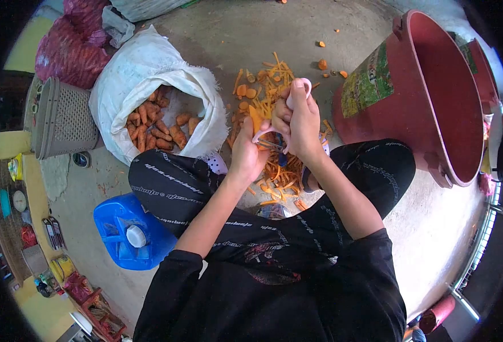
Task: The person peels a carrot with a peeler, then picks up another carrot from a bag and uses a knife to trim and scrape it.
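Observation:
My left hand (pixel 248 151) is closed around a peeled orange carrot (pixel 255 118), whose end sticks up past the fingers. In my right hand (pixel 302 124) is a pale pink peeler (pixel 272 134). Its looped handle end shows above my thumb, and its forked head lies against or very near the carrot; the exact contact is hidden by my fingers. Below both hands, a heap of carrot peelings (pixel 280 171) covers the floor between my legs, with cut carrot ends (pixel 246 92) scattered on its far side.
A white sack (pixel 132 68) on the left lies open with unpeeled carrots (pixel 160 134) inside. To the right stands a large red bin (pixel 400 108). Near my left knee is a blue jerrycan (pixel 120 228). Grey plastic crates (pixel 69 119) and a red mesh sack (pixel 72 51) stand farther left.

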Action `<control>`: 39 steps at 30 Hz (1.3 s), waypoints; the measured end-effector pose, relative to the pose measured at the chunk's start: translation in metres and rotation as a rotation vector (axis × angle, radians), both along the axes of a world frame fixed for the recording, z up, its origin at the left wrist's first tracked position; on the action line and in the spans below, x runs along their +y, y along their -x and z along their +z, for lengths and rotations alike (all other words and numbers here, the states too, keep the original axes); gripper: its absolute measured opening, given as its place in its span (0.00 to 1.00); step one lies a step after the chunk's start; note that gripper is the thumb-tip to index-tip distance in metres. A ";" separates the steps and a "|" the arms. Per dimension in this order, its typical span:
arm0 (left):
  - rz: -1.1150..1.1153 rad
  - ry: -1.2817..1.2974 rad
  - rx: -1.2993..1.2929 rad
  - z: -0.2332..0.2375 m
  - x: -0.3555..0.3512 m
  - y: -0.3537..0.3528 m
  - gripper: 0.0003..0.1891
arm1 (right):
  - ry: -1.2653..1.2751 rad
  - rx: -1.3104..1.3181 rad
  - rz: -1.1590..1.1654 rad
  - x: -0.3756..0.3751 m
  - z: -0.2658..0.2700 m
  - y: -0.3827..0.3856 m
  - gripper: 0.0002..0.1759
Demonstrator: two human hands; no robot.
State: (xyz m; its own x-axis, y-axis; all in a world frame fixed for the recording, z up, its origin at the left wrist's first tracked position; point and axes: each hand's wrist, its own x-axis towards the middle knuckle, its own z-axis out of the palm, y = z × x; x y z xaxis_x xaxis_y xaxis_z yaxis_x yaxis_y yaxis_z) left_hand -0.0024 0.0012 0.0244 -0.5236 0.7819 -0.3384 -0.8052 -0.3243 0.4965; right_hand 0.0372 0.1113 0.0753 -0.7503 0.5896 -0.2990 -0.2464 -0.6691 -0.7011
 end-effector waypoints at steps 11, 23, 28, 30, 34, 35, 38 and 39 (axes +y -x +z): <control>0.098 0.105 0.047 -0.005 0.003 -0.005 0.15 | 0.024 -0.076 0.020 0.010 -0.013 0.010 0.18; -0.186 0.078 0.137 -0.004 -0.003 -0.019 0.23 | -0.483 -0.234 -0.024 0.066 -0.070 0.036 0.17; -0.101 0.118 0.039 -0.002 0.001 -0.004 0.22 | -1.345 -0.467 -0.102 0.055 -0.070 0.033 0.16; -0.050 0.098 -0.037 -0.007 0.003 -0.001 0.20 | -0.866 -0.241 -0.108 0.049 -0.050 0.029 0.16; 0.015 0.080 -0.047 -0.004 0.001 0.005 0.16 | -0.213 0.077 -0.102 0.026 0.006 0.012 0.18; 0.038 0.122 -0.063 0.010 0.006 0.004 0.15 | -0.174 0.054 -0.066 0.020 0.017 0.006 0.19; 0.024 0.040 -0.115 0.008 0.007 0.005 0.14 | -0.086 0.041 0.014 0.006 0.024 -0.003 0.20; 0.009 -0.020 -0.131 0.004 0.004 0.006 0.15 | -0.105 0.025 0.019 0.003 0.019 -0.003 0.20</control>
State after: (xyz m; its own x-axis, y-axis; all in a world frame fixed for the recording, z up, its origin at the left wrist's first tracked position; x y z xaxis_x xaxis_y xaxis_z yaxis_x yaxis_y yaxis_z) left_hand -0.0087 0.0056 0.0283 -0.4831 0.7845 -0.3888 -0.8596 -0.3404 0.3812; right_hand 0.0399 0.1148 0.0945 -0.7683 0.6019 -0.2176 -0.2525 -0.5974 -0.7611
